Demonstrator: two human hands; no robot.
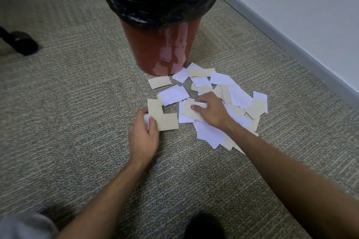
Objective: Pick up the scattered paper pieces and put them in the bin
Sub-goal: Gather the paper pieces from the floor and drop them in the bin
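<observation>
Cream paper pieces [165, 120] are gripped by the left hand [143, 134]; pile pieces [239, 99] are pinched under the right hand [210, 110].

Left grip [144, 130] curled, pinching; right grip [210, 111] curled.

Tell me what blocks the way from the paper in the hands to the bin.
Nothing visible does. The left hand and right hand grip paper pieces on the carpet; the bin stands just beyond, its liner open at the top.
</observation>
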